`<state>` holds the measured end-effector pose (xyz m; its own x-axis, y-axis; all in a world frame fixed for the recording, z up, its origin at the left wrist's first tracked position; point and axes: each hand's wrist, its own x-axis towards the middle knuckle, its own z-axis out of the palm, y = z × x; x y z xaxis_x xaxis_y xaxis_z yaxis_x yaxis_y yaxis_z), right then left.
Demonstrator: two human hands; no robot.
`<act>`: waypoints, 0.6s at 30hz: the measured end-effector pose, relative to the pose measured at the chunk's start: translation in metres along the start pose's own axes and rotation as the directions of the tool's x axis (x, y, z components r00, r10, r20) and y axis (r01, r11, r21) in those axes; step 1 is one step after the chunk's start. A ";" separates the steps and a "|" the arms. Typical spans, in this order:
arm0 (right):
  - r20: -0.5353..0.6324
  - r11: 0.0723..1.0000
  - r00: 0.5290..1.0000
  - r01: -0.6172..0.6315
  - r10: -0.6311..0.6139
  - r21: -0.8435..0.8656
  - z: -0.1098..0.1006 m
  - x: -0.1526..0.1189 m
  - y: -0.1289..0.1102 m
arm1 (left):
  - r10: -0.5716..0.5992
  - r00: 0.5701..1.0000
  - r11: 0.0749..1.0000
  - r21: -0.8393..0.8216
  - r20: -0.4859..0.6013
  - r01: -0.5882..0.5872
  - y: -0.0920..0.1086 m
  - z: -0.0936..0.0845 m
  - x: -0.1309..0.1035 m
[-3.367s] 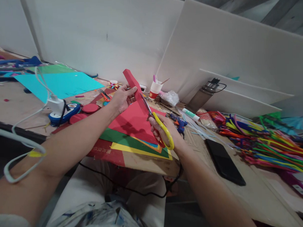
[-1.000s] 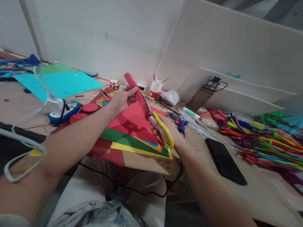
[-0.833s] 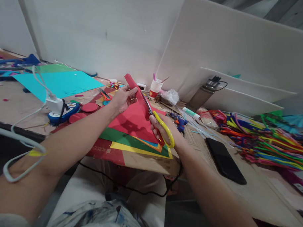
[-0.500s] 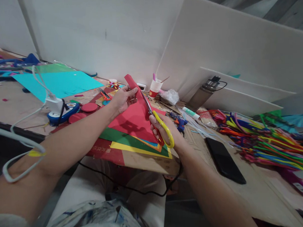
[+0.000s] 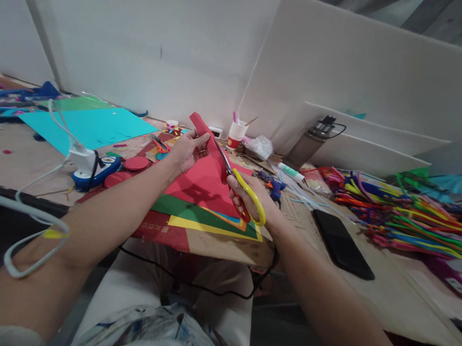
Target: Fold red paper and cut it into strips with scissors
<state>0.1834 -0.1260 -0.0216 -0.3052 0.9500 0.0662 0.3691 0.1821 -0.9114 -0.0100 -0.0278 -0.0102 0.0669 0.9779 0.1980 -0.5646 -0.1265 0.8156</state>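
Note:
My left hand [image 5: 190, 150] pinches a narrow strip of red paper [image 5: 201, 124] that rises toward the wall. My right hand [image 5: 246, 192] grips scissors with yellow and red handles [image 5: 258, 205], their blades lying along the strip's right side. How far the blades are apart is hard to tell. Beneath both hands lies a larger red sheet [image 5: 193, 187], on top of green [image 5: 175, 209], orange, blue and yellow sheets [image 5: 218, 233]. Two red discs [image 5: 136, 163] rest left of my left hand.
A turquoise sheet [image 5: 96, 128] and a white plug [image 5: 83, 160] with cables are at left. Farther back stand paper cups [image 5: 236, 134] and a dark bottle [image 5: 309, 142]. A black phone [image 5: 343, 244] and a heap of coloured pipe cleaners [image 5: 410, 212] lie at right.
Both hands and the scissors stay almost where they were. The blades look slightly closer to the strip, a very small shift.

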 end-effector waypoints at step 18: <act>-0.023 1.000 0.999 -0.028 0.028 0.005 0.002 -0.002 -0.005 | 0.015 0.999 1.000 -0.010 0.036 -0.015 -0.002 -0.001 0.002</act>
<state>0.1805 -0.1298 -0.0177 -0.2744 0.9603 0.0498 0.3735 0.1542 -0.9147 -0.0101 -0.0258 -0.0118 0.0883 0.9692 0.2299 -0.5739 -0.1391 0.8070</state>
